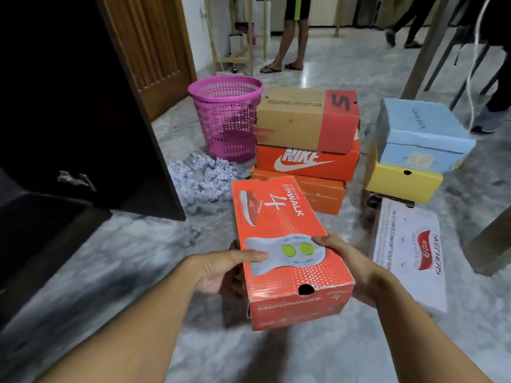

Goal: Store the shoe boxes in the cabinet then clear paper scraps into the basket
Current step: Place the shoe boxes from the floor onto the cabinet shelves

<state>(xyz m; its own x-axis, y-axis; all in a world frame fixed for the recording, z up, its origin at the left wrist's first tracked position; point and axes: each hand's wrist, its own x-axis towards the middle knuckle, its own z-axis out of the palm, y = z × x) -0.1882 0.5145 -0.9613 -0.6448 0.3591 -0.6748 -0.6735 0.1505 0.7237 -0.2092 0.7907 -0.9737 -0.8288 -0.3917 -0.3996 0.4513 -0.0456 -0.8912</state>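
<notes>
Above the floor [110, 272], left hand [221, 269], right hand [351, 266], fingers [249, 255] curled round red shoe box [284, 230].

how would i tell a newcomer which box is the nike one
Find the pink basket; right of it stands a stack of three shoe boxes. The Nike box is the middle one, bright orange with a big white swoosh, under the brown-and-red box.

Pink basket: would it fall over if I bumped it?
Probably, yes. The pink basket is thin plastic mesh full of holes, and nothing shows inside it, so it is likely very light. It is tall and narrower at the bottom than the rim, so a bump near the top could tip it.
</notes>
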